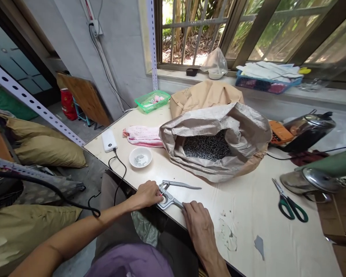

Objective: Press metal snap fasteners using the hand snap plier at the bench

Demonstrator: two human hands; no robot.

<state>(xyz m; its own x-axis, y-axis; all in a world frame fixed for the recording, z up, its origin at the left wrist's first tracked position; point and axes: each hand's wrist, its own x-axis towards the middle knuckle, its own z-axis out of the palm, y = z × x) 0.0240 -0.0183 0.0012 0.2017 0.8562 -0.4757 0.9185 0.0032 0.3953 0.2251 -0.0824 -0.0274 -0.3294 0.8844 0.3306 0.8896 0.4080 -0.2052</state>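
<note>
At the near edge of the smooth white table (190, 169) lie flat grey metal pliers (173, 192), handles splayed, glossy and thin. The left hand (145, 195) pinches the plier head with curled fingertips; the right hand (198, 223) grips the lower handle. Behind, a crinkled grey woven sack (242, 127) holds dark small metal pieces.

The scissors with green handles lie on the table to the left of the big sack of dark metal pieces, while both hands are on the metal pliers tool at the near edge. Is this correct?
Not quite. In the head view the scissors lie to the right of the sack, not the left. The rest holds: the left hand and right hand are on the pliers tool at the table edge.
</note>
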